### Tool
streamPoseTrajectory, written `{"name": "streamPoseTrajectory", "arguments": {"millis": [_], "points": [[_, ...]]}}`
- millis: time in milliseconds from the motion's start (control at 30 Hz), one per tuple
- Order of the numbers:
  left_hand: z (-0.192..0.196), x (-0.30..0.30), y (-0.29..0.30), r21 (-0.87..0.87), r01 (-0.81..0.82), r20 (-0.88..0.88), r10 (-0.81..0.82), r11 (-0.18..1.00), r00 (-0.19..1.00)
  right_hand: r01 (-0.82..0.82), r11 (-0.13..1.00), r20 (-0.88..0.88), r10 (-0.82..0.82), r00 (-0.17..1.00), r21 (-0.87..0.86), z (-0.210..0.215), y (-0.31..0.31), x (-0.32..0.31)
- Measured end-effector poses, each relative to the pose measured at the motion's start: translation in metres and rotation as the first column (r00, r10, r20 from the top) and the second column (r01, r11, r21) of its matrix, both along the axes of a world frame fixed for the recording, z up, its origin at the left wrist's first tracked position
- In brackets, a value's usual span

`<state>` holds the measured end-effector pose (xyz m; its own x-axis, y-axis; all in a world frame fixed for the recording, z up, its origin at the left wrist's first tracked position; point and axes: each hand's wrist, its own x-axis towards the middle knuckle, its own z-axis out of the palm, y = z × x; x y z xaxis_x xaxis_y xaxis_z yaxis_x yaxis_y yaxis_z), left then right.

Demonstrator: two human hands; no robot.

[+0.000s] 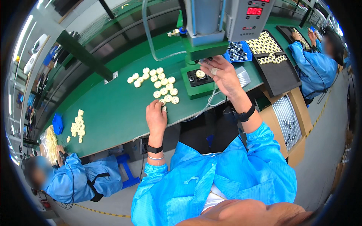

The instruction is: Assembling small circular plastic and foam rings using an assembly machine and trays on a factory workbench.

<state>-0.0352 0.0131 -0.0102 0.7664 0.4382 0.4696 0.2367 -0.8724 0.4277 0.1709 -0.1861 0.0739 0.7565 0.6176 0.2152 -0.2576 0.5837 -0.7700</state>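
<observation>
With twelve at the top of the view, a co-worker in a blue jacket (73, 180) sits at eight o'clock, beside a clear bag of cream pieces (50, 145). At nine o'clock a small blue bin (57, 123) stands on the green table (111, 98), and just to its right lies a scatter of cream parts (78, 127).

At eleven o'clock, nearer the centre, the round cream pieces (163, 81) lie spread in a loose group. The left hand (156, 115), at nine o'clock close to the centre, has its fingers bent at the group's near edge, over a partly covered round piece (162, 101); whether it grips that piece I cannot tell.

At one o'clock stands the green press (207, 47), with a single cream disc (200, 74) on the black fixture (192, 80) below its head. The right hand (223, 75) is just to the disc's three o'clock, partly open, fingers loosely bent by the underside of the head; I cannot tell if they hold anything.

Further right, between one and two o'clock, are a blue tray of small dark and silvery parts (238, 51) and a grey control box (247, 32). Near two o'clock, a black tray (281, 77) bears more cream rounds. At three o'clock is an open cardboard box (299, 109); between two and three, another co-worker (315, 71) sits.
</observation>
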Motion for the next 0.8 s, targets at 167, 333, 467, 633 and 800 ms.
{"name": "streamPoseTrajectory", "arguments": {"millis": [167,333,467,633,800], "points": [[0.000,-0.003,0.003,0.032,-0.024,-0.004,0.024,0.999,1.000,0.781,0.549,0.905,-0.098,0.414,-0.298,-0.022,-0.060,0.034],[-0.004,0.002,0.001,0.043,-0.029,0.041,0.028,0.999,0.999,0.901,0.197,0.858,0.435,0.274,-0.388,-0.053,-0.111,0.040],[-0.002,0.000,0.001,0.037,-0.044,0.056,0.042,0.998,0.998,0.901,0.204,0.878,0.384,0.285,-0.382,-0.073,-0.108,0.036],[-0.005,0.001,-0.003,0.003,-0.086,0.054,0.085,0.996,0.995,0.890,0.178,0.849,0.422,0.317,-0.420,-0.069,-0.105,0.043],[-0.006,0.001,-0.004,0.036,-0.105,0.068,0.102,0.994,0.992,0.919,0.169,0.875,0.404,0.265,-0.356,-0.070,-0.109,0.036]]}}
